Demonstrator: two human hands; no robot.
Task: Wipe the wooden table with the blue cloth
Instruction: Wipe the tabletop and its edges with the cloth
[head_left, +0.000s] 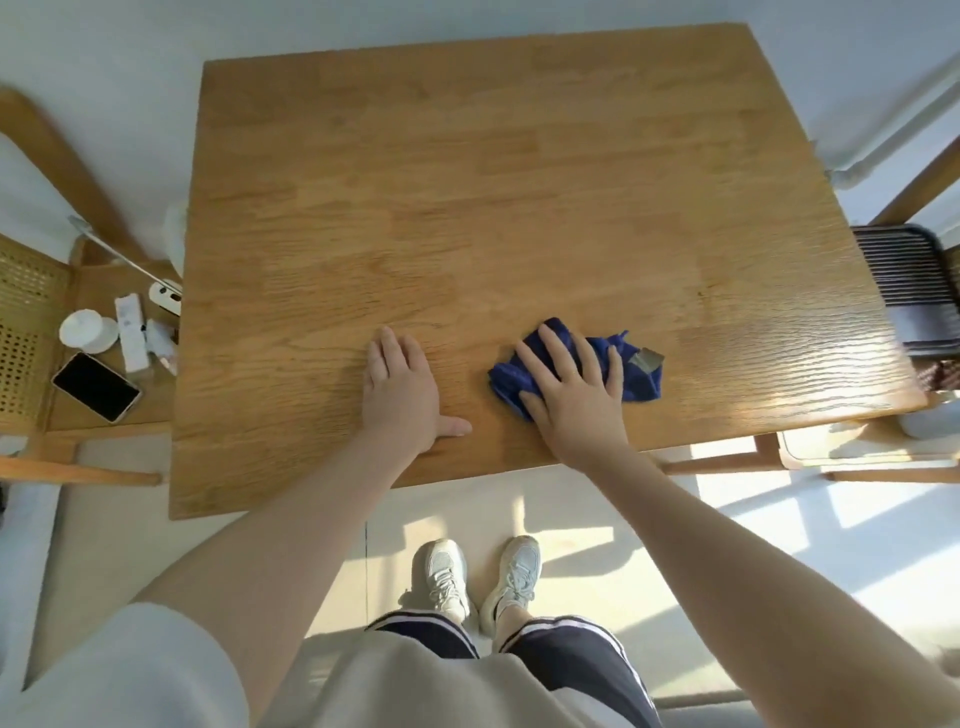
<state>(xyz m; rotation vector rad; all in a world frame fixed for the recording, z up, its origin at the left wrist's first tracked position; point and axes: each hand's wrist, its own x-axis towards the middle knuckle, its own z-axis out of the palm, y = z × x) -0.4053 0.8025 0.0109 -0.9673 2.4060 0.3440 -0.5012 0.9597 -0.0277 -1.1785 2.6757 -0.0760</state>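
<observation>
The wooden table (467, 208) fills the middle of the head view. A crumpled blue cloth (641, 376) with a small grey tag lies on it near the front edge, right of centre. My right hand (574, 395) presses flat on the cloth, fingers spread over its left part. My left hand (402, 395) rests flat on the bare wood a little to the left of the cloth, fingers together, thumb out, holding nothing.
A wooden chair (31, 312) at the left carries a black phone (96, 387), a white round lid (85, 330) and small white boxes. A dark slatted seat (906, 286) stands at the right. My feet in white shoes (480, 577) are on the floor below the table's front edge.
</observation>
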